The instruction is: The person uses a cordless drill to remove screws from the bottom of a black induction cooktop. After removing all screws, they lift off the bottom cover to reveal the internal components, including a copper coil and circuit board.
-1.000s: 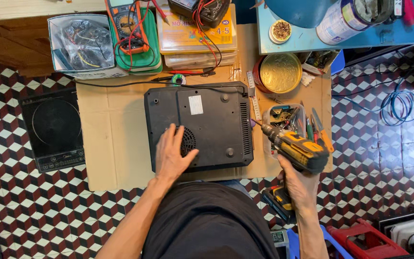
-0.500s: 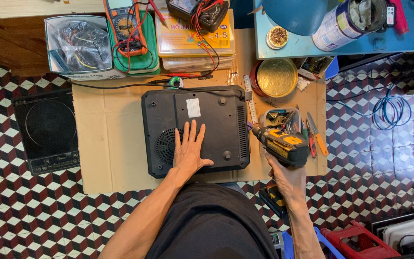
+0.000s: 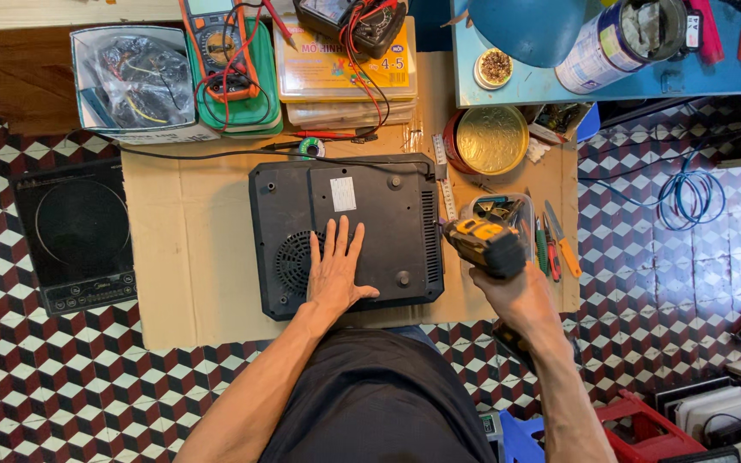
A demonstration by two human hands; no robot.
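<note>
While the left hand (image 3: 336, 270) lies flat and fully open on the upturned induction cooker (image 3: 345, 231), fingers spread and holding nothing, it seems to press the casing down so it will not shift on the cardboard sheet (image 3: 190, 257). The right hand (image 3: 516, 296) is closed around the grip of a yellow and black cordless drill (image 3: 484, 244), held just beside the cooker's right edge, its nose pointing toward that side. The cooker sits bottom-up in the middle of the cardboard: a black plastic shell, with a round fan grille under the palm, slotted vents along the right side, a small white label and a few screw recesses. A clear tub of small parts (image 3: 501, 210) rests close behind the drill, within easy reach.
</note>
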